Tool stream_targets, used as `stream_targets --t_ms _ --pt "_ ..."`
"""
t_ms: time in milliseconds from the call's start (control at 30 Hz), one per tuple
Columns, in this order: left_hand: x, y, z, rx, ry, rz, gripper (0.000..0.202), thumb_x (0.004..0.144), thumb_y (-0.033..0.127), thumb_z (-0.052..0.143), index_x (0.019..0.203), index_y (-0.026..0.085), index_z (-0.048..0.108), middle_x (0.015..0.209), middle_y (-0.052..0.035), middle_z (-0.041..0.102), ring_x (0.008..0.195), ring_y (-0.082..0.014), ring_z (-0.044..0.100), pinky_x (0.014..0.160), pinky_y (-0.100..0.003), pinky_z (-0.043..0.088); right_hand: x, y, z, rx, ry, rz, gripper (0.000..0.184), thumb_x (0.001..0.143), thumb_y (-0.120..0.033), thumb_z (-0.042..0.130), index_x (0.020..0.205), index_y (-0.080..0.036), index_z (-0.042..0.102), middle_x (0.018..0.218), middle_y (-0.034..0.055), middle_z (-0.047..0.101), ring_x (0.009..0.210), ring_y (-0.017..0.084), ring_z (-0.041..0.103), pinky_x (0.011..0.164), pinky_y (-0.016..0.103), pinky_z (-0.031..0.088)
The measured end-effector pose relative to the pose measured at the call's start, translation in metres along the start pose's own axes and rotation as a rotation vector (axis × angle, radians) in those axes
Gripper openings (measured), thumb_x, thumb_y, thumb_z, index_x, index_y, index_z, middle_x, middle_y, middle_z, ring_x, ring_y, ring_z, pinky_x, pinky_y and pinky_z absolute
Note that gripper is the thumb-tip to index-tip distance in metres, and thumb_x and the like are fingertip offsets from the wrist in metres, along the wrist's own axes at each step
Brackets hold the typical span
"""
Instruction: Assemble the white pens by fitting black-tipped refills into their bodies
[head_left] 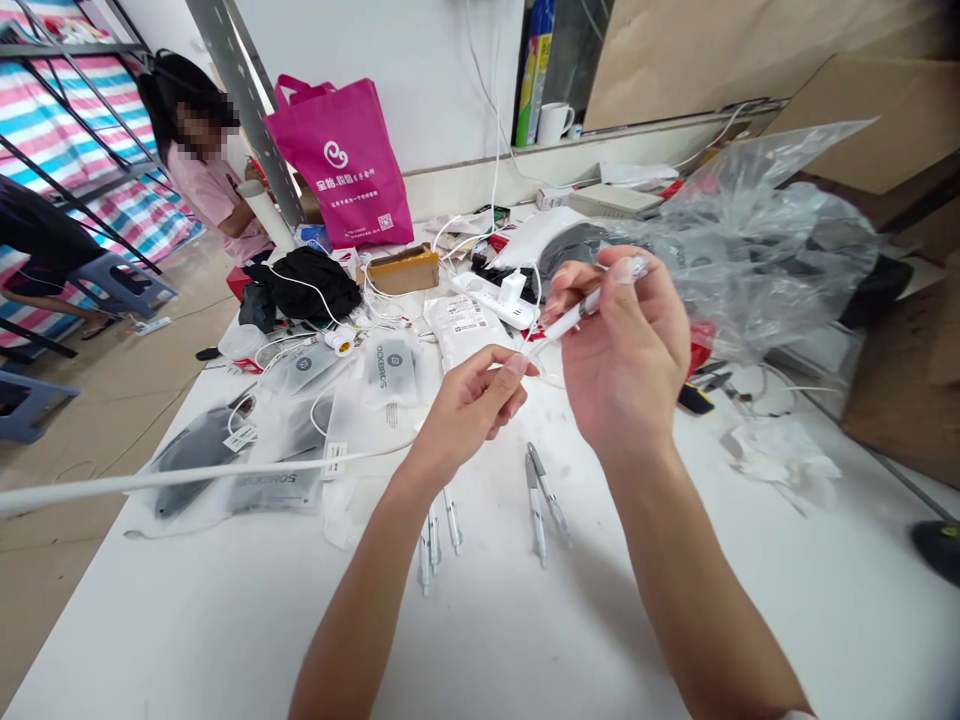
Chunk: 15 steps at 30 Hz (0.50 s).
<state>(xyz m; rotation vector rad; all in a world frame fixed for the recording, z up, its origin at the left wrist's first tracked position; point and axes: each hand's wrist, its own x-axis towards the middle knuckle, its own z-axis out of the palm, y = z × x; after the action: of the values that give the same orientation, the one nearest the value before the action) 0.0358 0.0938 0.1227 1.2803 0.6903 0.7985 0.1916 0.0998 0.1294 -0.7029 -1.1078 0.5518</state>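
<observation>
Pen [577, 312] sits raised above the bench [525, 620] — our right hand [626, 370] wraps its barrel, our left hand [469, 405] pinches its tip end; we judge a firm, in-line grip best, clear of the spare pens [536, 500] below.

A slim white plastic pen [577, 312] with a partly translucent barrel is held up in the air. It is tilted, with its upper end raised to the right and its lower end dropped to the left. The upper part is clasped by the fingers [561, 283] of the right hand [622, 360], and a clear, rounded end is seen beside the forefinger at the top. The thinner lower end is pinched between the thumb and forefinger of the left hand [469, 405]. A short stretch of barrel is left bare between the two sets of fingers. The tip itself is hidden by the left fingertips.
</observation>
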Motion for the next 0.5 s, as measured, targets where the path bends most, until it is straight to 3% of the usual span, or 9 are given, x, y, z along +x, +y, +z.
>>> stream_targets --t_ms 233,500 --pt "0.0 0.0031 -0.0021 0.025 0.017 -0.001 0.04 0.103 0.062 0.063 0.103 0.022 0.064 0.069 0.0044 0.048 0.054 -0.0068 0.03 0.049 -0.022 0.021 -0.0051 -0.0022 0.0098 -0.073 -0.117 0.005 0.038 0.103 -0.071 0.055 0.115 -0.035 0.059 0.106 0.0043 0.078 0.108 0.025 0.075 0.088 0.043 0.062" --pt "-0.0005 0.0018 -0.0078 0.148 -0.048 0.091 0.04 0.105 0.059 0.061 0.106 0.02 0.066 0.071 0.0018 0.056 0.057 -0.0082 0.038 0.053 -0.025 0.027 -0.0066 -0.006 0.0102 -0.119 -0.17 0.051 0.038 0.103 -0.07 0.057 0.114 -0.034 0.06 0.105 0.0035 0.08 0.112 0.025 0.077 0.091 0.044 0.062"
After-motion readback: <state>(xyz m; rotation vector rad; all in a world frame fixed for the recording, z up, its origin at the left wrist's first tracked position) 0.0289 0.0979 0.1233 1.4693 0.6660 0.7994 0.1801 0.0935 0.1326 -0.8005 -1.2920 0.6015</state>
